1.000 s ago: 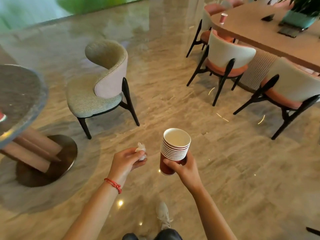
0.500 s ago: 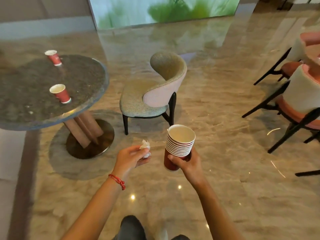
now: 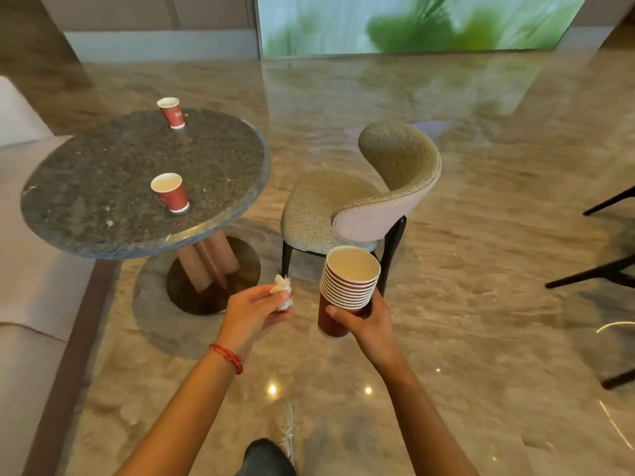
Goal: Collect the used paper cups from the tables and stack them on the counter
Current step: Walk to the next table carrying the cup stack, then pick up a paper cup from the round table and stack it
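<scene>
Head view, one frame. Right hand (image 3: 369,326) curled round the lower part of a stack of red paper cups (image 3: 347,290), thumb across the front of the bottom cup; stack held upright above the floor (image 3: 481,235), tilted slightly away from the camera, open mouth up, white inside. Rims of the nested cups show as tight bands below the top rim — exact count not readable with confidence. Left hand (image 3: 256,312) pinches a crumpled white tissue (image 3: 282,292) between thumb and fingertips; a red cord bracelet (image 3: 226,357) sits on that wrist. The two hands are near each other, not touching. Ahead and to the left stands a round dark speckled tabletop (image 3: 103,187) on a pedestal with a round metal base (image 3: 213,280). Two single red paper cups stand upright on it, well apart: near cup (image 3: 170,193) toward the right half of the top, far cup (image 3: 171,112) at the far edge. Small pale crumbs or scraps are scattered on the stone — too small to identify. Just right of the table, an upholstered chair (image 3: 364,197) with curved back and dark legs, seat facing the table. Pale sofa edge (image 3: 24,235) at far left. A light shoe (image 3: 283,429) shows at the bottom, on the polished floor.
</scene>
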{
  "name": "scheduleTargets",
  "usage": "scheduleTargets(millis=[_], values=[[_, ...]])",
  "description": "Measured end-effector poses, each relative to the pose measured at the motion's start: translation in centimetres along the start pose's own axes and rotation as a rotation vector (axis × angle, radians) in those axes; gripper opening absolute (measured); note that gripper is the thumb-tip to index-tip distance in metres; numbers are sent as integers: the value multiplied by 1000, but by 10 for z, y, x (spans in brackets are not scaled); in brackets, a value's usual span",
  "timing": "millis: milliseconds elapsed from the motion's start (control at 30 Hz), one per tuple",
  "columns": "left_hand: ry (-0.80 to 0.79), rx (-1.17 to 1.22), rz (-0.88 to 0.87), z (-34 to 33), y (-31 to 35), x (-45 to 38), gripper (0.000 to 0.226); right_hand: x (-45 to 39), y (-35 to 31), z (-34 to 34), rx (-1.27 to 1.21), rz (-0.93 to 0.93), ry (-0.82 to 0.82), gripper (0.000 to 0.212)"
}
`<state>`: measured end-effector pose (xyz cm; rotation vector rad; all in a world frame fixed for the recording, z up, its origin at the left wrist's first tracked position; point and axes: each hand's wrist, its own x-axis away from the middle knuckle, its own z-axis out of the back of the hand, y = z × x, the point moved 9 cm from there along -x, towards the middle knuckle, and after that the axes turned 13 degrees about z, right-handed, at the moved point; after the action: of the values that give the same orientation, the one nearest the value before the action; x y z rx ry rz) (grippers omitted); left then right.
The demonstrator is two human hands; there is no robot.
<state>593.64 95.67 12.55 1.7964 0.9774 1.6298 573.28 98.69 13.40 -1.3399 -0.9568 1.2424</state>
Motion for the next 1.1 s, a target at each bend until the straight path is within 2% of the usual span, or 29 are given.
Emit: scheduleTargets(millis=[467, 900, 1100], values=[[124, 128, -25, 74, 106, -123, 9, -177, 28, -110, -5, -35, -181, 56], [426, 353, -68, 133, 159, -176, 7, -310, 43, -228, -79, -14, -499, 61], [537, 432, -61, 171, 148, -191, 7, -333, 64, -287, -116, -46, -617, 69]])
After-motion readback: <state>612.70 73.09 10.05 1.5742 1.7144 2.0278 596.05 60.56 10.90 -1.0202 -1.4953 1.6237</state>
